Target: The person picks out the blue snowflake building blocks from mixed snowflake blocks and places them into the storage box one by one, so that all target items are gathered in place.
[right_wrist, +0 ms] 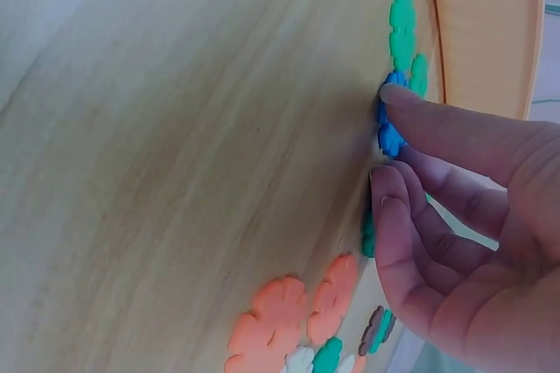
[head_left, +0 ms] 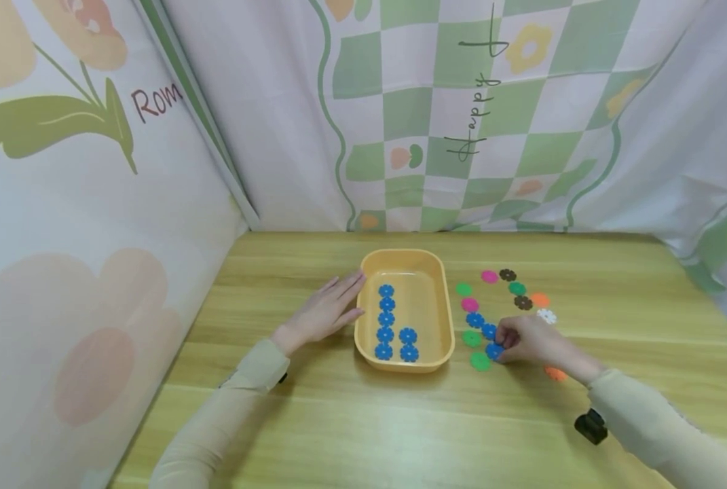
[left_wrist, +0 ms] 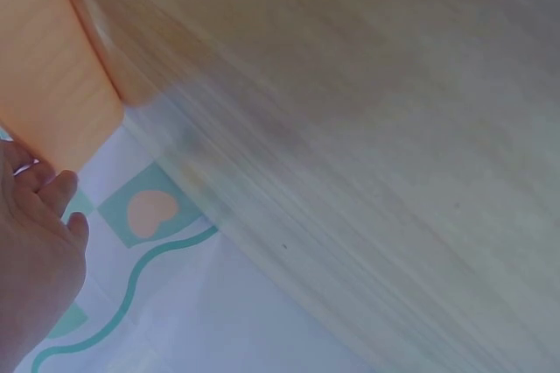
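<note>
A shallow yellow plastic tray (head_left: pixel 449 312) sits on the table with several blue flower-shaped discs (head_left: pixel 385 318) inside, lined up in a long column and a shorter one. My left hand (head_left: pixel 323 314) rests its extended fingers against the tray's left rim; in the left wrist view, they lie along the tray's side (left_wrist: pixel 61 58). Right of the tray, my right hand (head_left: pixel 537 339) pinches a blue flower-shaped disc (head_left: pixel 493 351) low at the tabletop. The right wrist view has the thumb on this blue disc (right_wrist: pixel 391 138) and the curled fingers beside it.
Around the right hand lie loose discs: green ones (head_left: pixel 480 361) by the tray, pink (head_left: pixel 489 276), brown (head_left: pixel 508 275), white (head_left: pixel 546 316) and orange ones (head_left: pixel 555 373). Two more blue discs (head_left: pixel 476 320) are near the fingers. A patterned curtain (head_left: pixel 412 122) hangs behind the table.
</note>
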